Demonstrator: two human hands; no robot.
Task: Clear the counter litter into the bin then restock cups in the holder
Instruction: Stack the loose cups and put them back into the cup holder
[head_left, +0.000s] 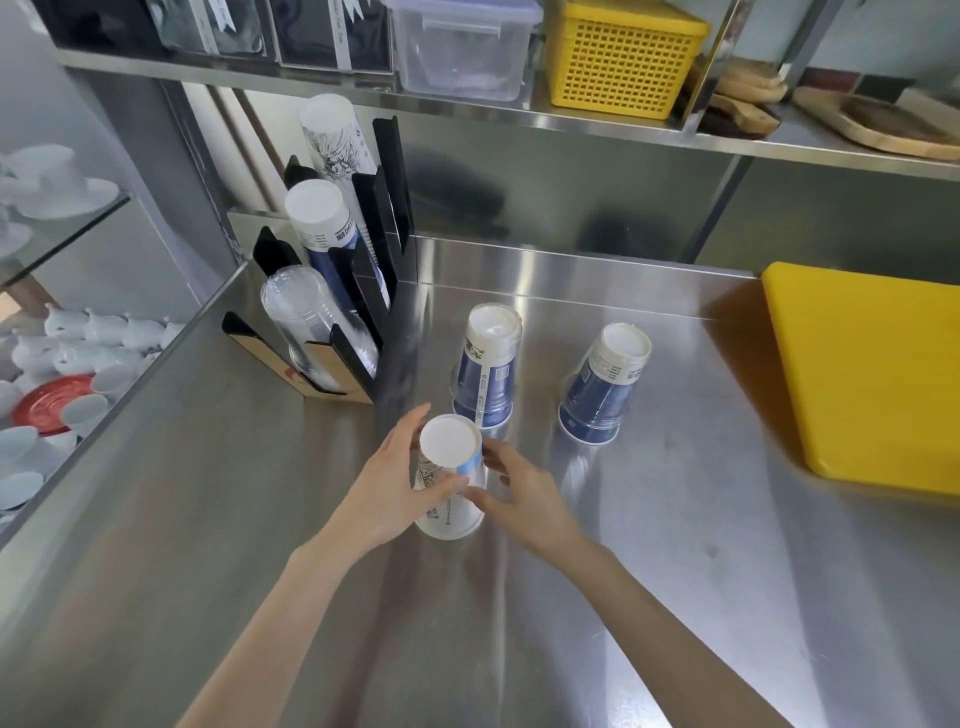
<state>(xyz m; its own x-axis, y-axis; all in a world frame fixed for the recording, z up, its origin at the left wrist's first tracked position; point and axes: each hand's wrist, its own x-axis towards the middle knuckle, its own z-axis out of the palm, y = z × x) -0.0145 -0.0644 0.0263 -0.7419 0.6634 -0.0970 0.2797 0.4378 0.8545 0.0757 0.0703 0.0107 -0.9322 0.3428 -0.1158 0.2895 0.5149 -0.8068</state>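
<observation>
An upside-down stack of white paper cups (448, 444) stands on the steel counter (675, 545). My left hand (387, 488) grips its left side and my right hand (524, 493) holds its right side. Behind it stand two upside-down stacks of blue cups, one in the middle (485, 364) and one to the right (605, 384). The black cup holder (363, 291) at the counter's back left holds a white stack (335, 137), a blue stack (327, 228) and a clear plastic stack (317, 325).
A yellow cutting board (872, 374) lies at the right edge of the counter. The shelf above carries a yellow basket (618, 57), a clear box (460, 47) and wooden boards (883, 119). White crockery (78, 353) sits on lower shelves at the left.
</observation>
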